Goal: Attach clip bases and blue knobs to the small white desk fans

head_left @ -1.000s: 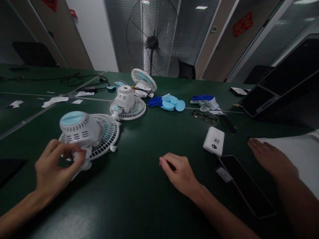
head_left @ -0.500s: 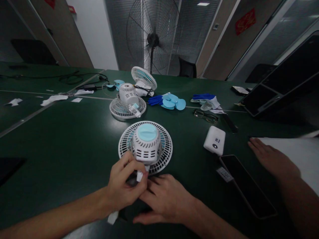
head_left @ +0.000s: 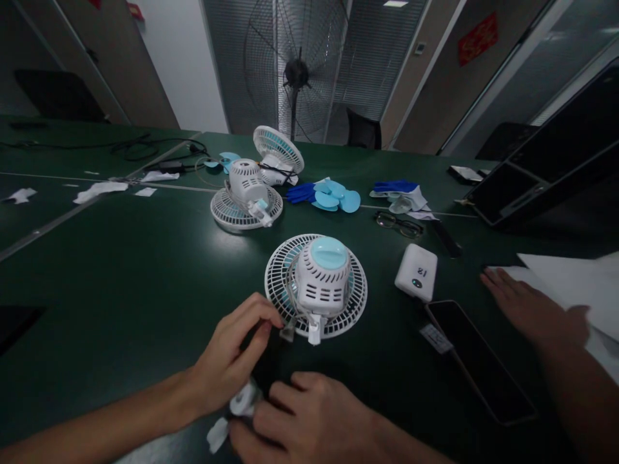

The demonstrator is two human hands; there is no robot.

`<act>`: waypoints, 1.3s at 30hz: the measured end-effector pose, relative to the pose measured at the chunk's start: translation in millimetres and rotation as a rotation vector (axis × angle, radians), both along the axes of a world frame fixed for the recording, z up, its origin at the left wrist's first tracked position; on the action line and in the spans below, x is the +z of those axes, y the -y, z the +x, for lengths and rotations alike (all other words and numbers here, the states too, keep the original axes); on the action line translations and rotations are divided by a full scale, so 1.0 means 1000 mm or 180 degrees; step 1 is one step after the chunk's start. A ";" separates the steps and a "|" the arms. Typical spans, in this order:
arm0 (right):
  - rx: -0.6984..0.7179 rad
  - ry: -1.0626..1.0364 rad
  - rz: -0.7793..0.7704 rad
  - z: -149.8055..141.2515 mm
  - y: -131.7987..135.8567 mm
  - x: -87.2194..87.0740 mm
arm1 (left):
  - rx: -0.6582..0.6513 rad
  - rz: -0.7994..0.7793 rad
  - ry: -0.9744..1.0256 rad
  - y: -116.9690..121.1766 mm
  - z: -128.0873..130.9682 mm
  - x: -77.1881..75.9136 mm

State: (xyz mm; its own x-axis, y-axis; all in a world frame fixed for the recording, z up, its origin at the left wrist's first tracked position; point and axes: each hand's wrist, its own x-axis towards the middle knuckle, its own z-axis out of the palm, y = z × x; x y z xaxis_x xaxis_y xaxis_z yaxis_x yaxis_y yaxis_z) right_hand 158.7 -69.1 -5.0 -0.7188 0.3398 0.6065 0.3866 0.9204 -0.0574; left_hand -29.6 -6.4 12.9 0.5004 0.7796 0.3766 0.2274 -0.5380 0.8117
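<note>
A white fan head [head_left: 323, 293] with a light-blue rear cap lies grille-down on the dark green table; its white neck points toward me. My left hand [head_left: 236, 354] is at its near-left edge, thumb and index finger curved with a small gap between their tips. Just beyond the index fingertip is a small greyish translucent piece [head_left: 287, 331], next to a thin cord. My right hand [head_left: 309, 419] is lower, its fingers curled round a small white curved piece [head_left: 245, 397] that is partly hidden. A white scrap [head_left: 218, 435] shows left of the right thumb.
Two more fan heads [head_left: 246, 196] sit further back, near light-blue blades [head_left: 336, 196] and blue gloves [head_left: 395, 187]. To the right are glasses [head_left: 399, 224], a white power bank [head_left: 416, 272], a phone [head_left: 478, 361] and another person's hand [head_left: 532, 306] beside white paper [head_left: 575, 280].
The fan head has shifted right and turned slightly. My left hand has come off its neck. My right hand has drawn back toward me and left, and now has the white curved piece in its fingers.
</note>
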 end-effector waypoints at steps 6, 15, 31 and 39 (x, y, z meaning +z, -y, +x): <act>0.0071 0.0266 0.0142 -0.005 -0.002 0.005 | 0.0417 0.0195 -0.0523 0.014 -0.053 0.000; 0.0290 0.0687 -0.0475 -0.012 -0.005 -0.004 | -0.1075 0.1858 -0.2349 0.013 -0.098 0.008; -0.1258 -0.2493 -0.0586 0.051 -0.017 0.008 | 0.0140 -0.0627 0.0360 0.018 -0.016 0.000; -0.0824 -0.2167 -0.1276 0.043 -0.023 0.010 | 0.0495 -0.0552 0.0636 0.019 -0.003 -0.005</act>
State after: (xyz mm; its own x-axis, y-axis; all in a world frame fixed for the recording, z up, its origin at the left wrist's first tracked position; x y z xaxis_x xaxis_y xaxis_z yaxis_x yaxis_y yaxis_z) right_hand 201.4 -45.8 5.1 -0.1077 0.7268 0.6783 0.3455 0.6671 -0.6600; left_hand -33.0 -25.3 7.4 0.2994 0.9024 0.3100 0.1228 -0.3586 0.9254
